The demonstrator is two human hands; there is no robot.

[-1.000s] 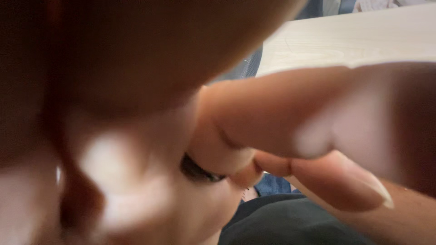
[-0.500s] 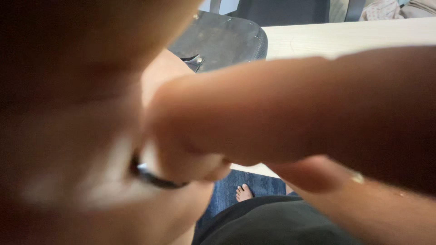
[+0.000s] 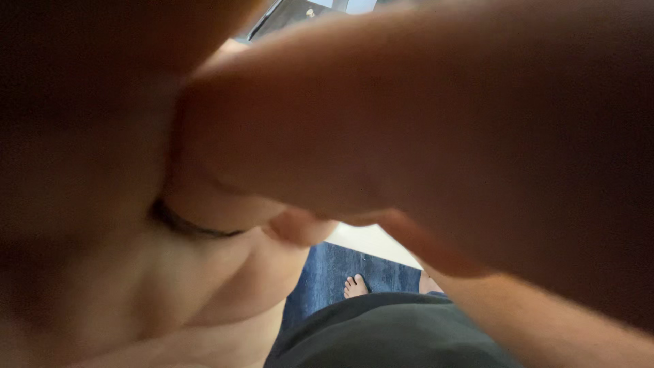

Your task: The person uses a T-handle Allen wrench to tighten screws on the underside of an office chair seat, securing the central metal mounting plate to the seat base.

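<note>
Both of my hands are raised right up against the camera and fill most of the view, badly blurred. My left hand (image 3: 88, 170) covers the left side, dark and in shadow. My right hand (image 3: 443, 136) stretches across the top and right, with its fingers reaching leftward onto the left hand. A thin dark band (image 3: 194, 228) shows where the two hands meet. Whether either hand grips it cannot be made out. My right forearm runs off the lower right corner.
Below the hands I see a bare foot (image 3: 355, 285) on a blue rug (image 3: 327, 272), a dark garment (image 3: 388, 334) over my lap, a sliver of pale table (image 3: 371, 242), and a dark chair seat (image 3: 286, 13) at the top edge.
My hands have come closer to the camera and cover more of the view. The pale table and the dark chair are now almost hidden. The dark band has shifted slightly right.
</note>
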